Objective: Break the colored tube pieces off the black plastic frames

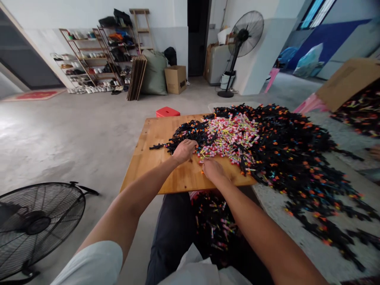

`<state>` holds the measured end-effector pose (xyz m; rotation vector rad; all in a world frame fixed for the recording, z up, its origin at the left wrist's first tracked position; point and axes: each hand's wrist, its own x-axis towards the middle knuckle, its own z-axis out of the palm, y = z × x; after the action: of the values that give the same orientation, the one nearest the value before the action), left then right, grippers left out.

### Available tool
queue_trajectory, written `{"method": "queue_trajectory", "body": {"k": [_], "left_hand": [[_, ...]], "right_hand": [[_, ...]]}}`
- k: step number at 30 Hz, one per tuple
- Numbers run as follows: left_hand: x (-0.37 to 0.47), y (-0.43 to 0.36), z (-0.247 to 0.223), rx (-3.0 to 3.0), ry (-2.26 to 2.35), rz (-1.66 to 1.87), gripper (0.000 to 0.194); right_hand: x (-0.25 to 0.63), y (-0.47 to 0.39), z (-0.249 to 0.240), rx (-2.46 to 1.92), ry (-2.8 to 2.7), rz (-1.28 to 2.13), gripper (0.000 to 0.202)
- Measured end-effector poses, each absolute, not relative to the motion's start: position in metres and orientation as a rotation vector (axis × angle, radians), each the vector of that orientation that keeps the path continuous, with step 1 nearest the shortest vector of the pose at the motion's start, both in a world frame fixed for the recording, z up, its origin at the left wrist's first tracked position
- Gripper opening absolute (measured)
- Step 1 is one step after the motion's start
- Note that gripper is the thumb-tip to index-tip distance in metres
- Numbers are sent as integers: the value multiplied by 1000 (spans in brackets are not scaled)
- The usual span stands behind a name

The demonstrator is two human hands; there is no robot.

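Note:
A wooden table (157, 166) bears a heap of small pink, white and yellow tubes (233, 134) and a large pile of black toy-gun-like pieces with orange and blue bits (291, 146). My left hand (184, 151) is at the left edge of the heap, beside a smaller cluster of black pieces (188, 130); its fingers are bent, and what they hold is hidden. Just in front of the tubes, my right hand (211, 168) has its fingers closed near a small orange and pink bit, too small to make out. The two hands are a short gap apart.
Below the table, between my legs, more black pieces and tubes (215, 225) lie in a container. A floor fan (38, 225) stands at the left. Behind the table is a red stool (168, 112). An open cardboard box (347, 83) is at the right.

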<state>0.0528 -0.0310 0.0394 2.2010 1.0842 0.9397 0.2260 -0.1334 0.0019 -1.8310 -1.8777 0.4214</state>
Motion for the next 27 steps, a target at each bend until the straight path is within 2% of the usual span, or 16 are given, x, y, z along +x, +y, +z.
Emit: {"method": "queue_trajectory", "body": {"k": [5,7,10,15,21,27], "left_hand": [[52,-53,52,1358,1310,1426,9],[55,-66,57,1072,1240,1439,10],[64,-92,61,792,1110,1382,12],[87,-137,68,676,1039,1393,18],[97,-164,78,725,1028,1434,15],[96,-172,85,818,1046,1510,10]], "right_hand": [[227,-138,2,-1821,-1766,449,13],[226,-149,4,-1795,-1653,497,20],[219,-174,8,-1581,-1337,752,25],[200,-218,22,-1329,-1129,967,24],[189,-249,42,-1307,-1256,947,32],[186,-257,47,-1245,-1245,939,30]]}}
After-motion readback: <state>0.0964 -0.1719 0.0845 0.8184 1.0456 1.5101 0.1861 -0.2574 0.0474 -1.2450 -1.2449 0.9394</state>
